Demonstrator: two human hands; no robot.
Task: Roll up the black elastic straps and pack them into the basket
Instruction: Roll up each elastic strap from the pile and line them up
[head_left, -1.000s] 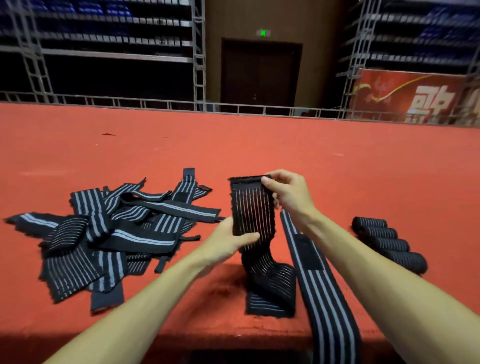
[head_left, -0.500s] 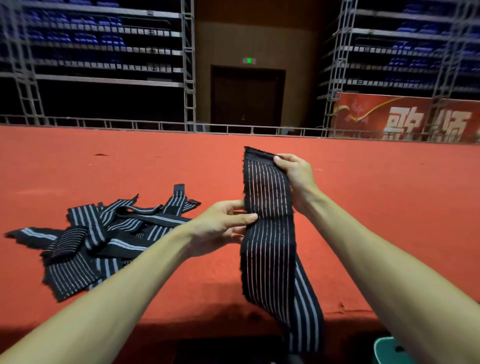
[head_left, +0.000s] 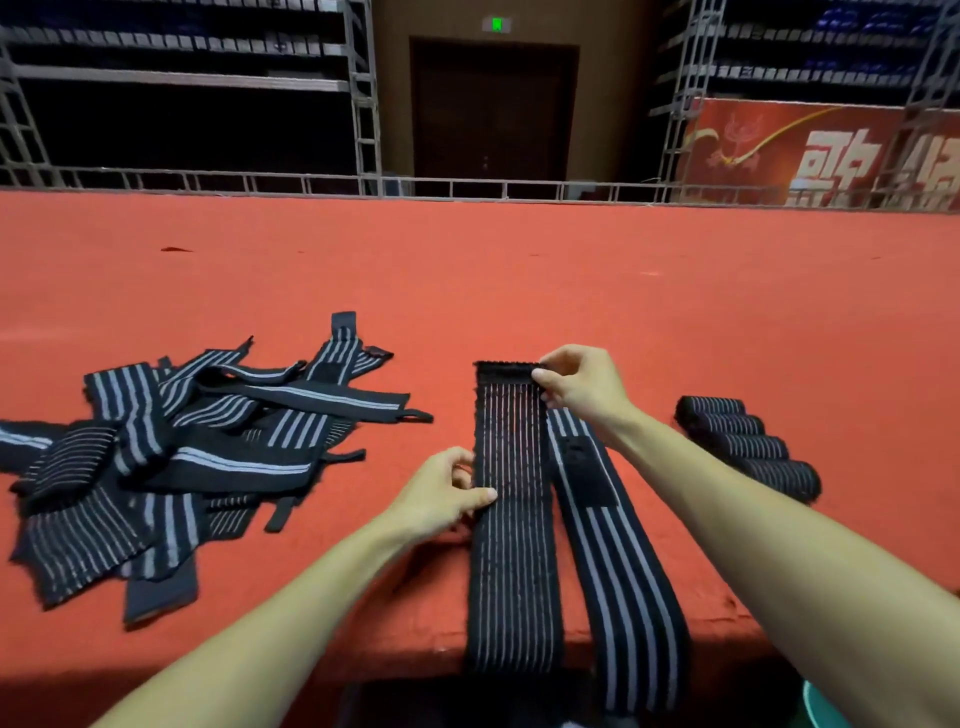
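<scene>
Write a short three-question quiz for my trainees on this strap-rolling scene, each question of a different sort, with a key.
1. True or false: the right hand has its grip on the far end of the flat black elastic strap with thin grey stripes.
2. Where do the rolled black striped straps lie?
A: draped over the flat strap.
B: on the red carpeted platform, to the right of the right forearm.
C: held in the right hand.
3. How many rolled straps are in view?

Key: 1 true; 2 B; 3 four.
</scene>
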